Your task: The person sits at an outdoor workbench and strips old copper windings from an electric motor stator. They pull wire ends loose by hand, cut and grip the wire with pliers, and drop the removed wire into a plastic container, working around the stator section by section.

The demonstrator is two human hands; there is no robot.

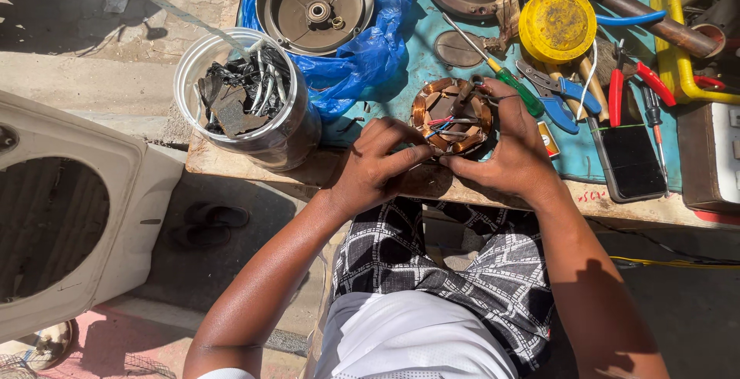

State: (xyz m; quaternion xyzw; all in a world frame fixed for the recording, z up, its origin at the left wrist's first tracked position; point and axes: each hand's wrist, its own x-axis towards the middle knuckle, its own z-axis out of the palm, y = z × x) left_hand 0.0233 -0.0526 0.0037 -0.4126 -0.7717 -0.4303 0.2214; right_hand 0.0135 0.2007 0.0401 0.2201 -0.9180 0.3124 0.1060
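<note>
1. Your left hand (379, 165) pinches the near rim of the round copper-wound motor stator (452, 116), centre frame on the wooden bench edge (247, 165).
2. Your right hand (512, 148) grips its right side, beside the green-handled screwdriver (505, 80).

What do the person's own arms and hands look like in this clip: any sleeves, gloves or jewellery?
Both arms are bare from the upper arm down. The left hand and right hand wear no gloves; no rings, watch or bracelets show. A sliver of white sleeve appears at the left shoulder. Sunlight casts sharp shadows across the forearms.
</note>
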